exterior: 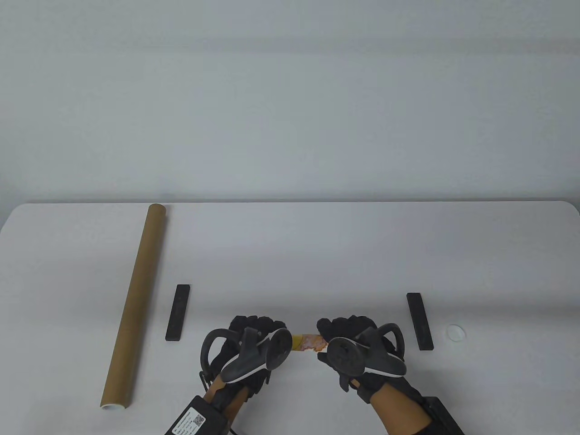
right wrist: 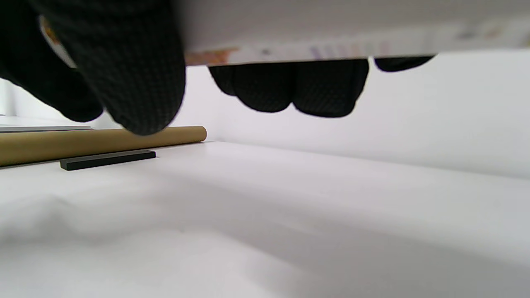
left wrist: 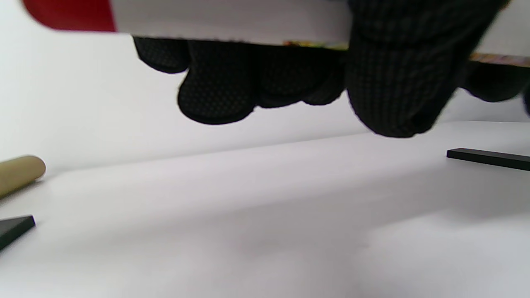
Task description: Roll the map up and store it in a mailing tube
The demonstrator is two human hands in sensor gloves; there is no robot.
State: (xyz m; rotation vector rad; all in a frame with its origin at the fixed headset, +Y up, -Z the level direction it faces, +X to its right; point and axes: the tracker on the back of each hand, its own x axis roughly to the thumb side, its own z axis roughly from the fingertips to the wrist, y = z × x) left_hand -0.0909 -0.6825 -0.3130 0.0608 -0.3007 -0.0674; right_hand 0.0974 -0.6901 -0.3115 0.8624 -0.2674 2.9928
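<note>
Currently my left hand point(exterior: 253, 346) and right hand point(exterior: 351, 346) each grasp one end of the rolled map point(exterior: 308, 342), held just above the white table point(exterior: 290, 253). Two black bars point(exterior: 177, 312) flank my hands; the mailing tube point(exterior: 136, 303) lies far left. Only the wrist views show fingertips point(left wrist: 215, 99) curled beneath the roll.

Counted on the table: one cardboard tube point(exterior: 133, 304), one rolled map point(exterior: 307, 342), two black bars point(exterior: 177, 312) point(exterior: 420, 321), one white cap point(exterior: 456, 332), two gloved hands point(exterior: 253, 344) point(exterior: 351, 346).
</note>
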